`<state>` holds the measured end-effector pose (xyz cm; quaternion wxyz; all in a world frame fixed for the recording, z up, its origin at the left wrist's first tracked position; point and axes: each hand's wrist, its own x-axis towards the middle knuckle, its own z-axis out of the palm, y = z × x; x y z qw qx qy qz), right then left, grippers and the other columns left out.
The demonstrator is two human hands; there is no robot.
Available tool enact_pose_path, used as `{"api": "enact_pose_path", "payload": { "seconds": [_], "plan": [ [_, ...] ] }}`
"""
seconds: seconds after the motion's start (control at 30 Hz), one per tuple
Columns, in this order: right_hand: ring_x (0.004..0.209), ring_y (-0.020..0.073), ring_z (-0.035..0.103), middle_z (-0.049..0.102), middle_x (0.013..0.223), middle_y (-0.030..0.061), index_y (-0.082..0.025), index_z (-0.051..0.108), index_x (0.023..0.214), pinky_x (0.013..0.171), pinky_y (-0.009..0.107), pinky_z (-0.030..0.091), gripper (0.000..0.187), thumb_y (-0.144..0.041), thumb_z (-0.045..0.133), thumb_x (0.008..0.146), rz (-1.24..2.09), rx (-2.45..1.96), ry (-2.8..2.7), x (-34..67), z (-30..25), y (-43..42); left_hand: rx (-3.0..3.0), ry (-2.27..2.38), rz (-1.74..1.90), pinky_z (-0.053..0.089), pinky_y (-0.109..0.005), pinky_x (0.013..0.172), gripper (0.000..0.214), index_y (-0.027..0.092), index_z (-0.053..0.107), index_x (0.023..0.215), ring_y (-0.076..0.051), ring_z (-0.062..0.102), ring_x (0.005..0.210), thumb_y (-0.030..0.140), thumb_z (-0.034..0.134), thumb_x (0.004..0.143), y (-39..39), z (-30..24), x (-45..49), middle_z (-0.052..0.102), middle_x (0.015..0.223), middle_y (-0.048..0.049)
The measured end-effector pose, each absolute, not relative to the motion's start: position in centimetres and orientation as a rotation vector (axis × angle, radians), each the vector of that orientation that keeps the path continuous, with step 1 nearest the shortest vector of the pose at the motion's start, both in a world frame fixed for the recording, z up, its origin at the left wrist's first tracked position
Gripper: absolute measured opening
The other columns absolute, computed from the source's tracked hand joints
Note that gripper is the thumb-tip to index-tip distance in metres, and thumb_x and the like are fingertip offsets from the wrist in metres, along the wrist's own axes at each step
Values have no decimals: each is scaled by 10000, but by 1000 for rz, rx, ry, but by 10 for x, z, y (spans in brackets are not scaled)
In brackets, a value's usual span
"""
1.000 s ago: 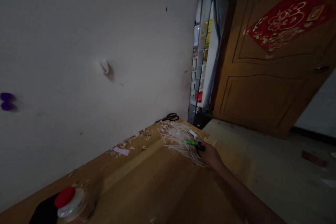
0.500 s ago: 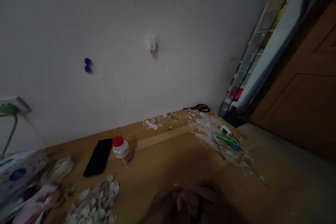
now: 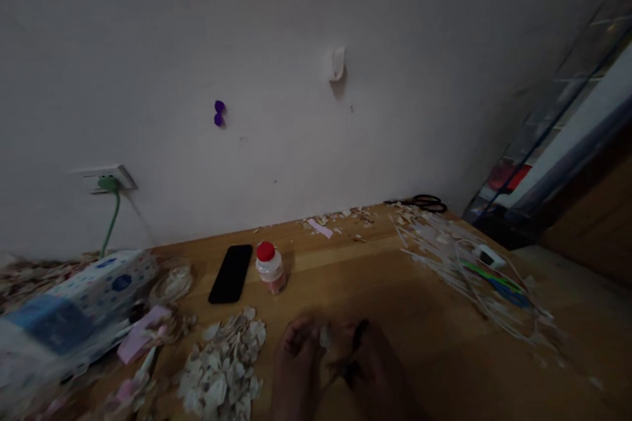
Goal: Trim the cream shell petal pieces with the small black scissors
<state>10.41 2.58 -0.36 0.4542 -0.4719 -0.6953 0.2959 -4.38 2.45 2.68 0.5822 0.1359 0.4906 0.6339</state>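
Observation:
Close to the table's near edge, my left hand (image 3: 297, 362) has its fingers curled, pinching a small pale petal-like piece (image 3: 326, 337) at the fingertips. To its right, my right hand (image 3: 378, 362) is closed around what look like black-handled scissors (image 3: 351, 371), their thin end pointing toward the left hand. Dim light and blur hide the finer details of both. Left of my hands lies a heap of pale petal-like flakes (image 3: 222, 362).
Behind the heap are a black phone (image 3: 231, 274) and a red-capped jar (image 3: 270, 268). A patterned box (image 3: 99, 296) stands at left. White strips and a cable (image 3: 459, 276) lie at right; black-handled scissors (image 3: 427, 203) rest by the wall.
The view has swung left, so the table things appear farther right. My hands have moved apart, and the scissors and the pale piece show more plainly between them.

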Motion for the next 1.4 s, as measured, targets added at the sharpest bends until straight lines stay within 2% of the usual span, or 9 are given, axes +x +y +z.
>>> {"api": "enact_pose_path", "payload": {
  "seconds": [0.13, 0.4, 0.53, 0.77, 0.87, 1.0, 1.1, 1.23, 1.4],
  "plan": [
    [1004, 228, 574, 594, 1068, 53, -250, 534, 1113, 869, 332, 481, 505, -77, 510, 639, 794, -1116, -1674, 88, -14, 26, 390, 1188, 1478, 492, -250, 612, 371, 175, 648, 834, -151, 643, 659, 346, 840, 567, 22, 14, -47, 693, 773, -25],
    [859, 203, 598, 615, 929, 31, -239, 585, 960, 773, 288, 476, 293, -103, 489, 720, 934, -1148, -1682, 88, -15, 21, 491, 1221, 1435, 507, -283, 663, 363, 163, 664, 833, -167, 649, 662, 411, 806, 610, 20, 5, -46, 704, 752, -40],
    [720, 195, 620, 651, 792, 27, -211, 590, 841, 679, 266, 498, 91, -263, 517, 827, 1110, -1245, -1474, 86, -10, 25, 648, 1270, 1413, 515, -312, 745, 341, 159, 695, 842, -214, 665, 794, 435, 766, 654, 20, 13, -50, 726, 858, -83],
    [689, 228, 646, 685, 724, 34, -216, 637, 719, 625, 278, 512, 315, -523, 619, 787, 1298, -1317, -1310, 93, 3, 38, 793, 1209, 1268, 496, -313, 766, 241, 176, 707, 797, -225, 664, 803, 285, 803, 605, 20, 10, -41, 746, 821, -73],
    [662, 221, 645, 683, 691, 30, -222, 638, 671, 611, 277, 509, 326, -525, 605, 789, 1338, -1308, -1371, 96, -1, 42, 860, 1224, 1242, 476, -289, 686, 196, 165, 706, 721, -193, 629, 680, 359, 724, 708, 21, 8, -42, 719, 703, -53],
    [620, 202, 624, 645, 617, 12, -226, 598, 632, 585, 261, 490, 317, -507, 599, 778, 1357, -1363, -1393, 99, -3, 44, 906, 1253, 1214, 446, -270, 703, 287, 157, 715, 730, -186, 610, 707, 427, 635, 789, 22, 5, -49, 705, 724, -47],
    [645, 207, 625, 644, 646, 16, -218, 606, 698, 609, 267, 494, 312, -522, 591, 769, 1369, -1338, -1340, 100, 3, 41, 902, 1327, 1164, 427, -254, 669, 289, 158, 727, 757, -172, 583, 677, 428, 631, 791, 22, 4, -54, 686, 696, -35],
    [805, 234, 650, 691, 844, 58, -203, 628, 838, 735, 296, 512, 297, -491, 573, 794, 1327, -1289, -1313, 101, 10, 36, 986, 1421, 1113, 419, -250, 635, 252, 163, 755, 784, -170, 567, 641, 390, 647, 769, 22, 9, -55, 685, 666, -30],
    [760, 227, 644, 687, 798, 52, -192, 640, 799, 709, 297, 510, 247, -434, 610, 759, 1330, -1275, -1356, 98, 12, 37, 1033, 1418, 1130, 438, -255, 613, 201, 170, 762, 791, -177, 595, 652, 334, 657, 744, 23, 14, -56, 715, 709, -43]
  ]
}}
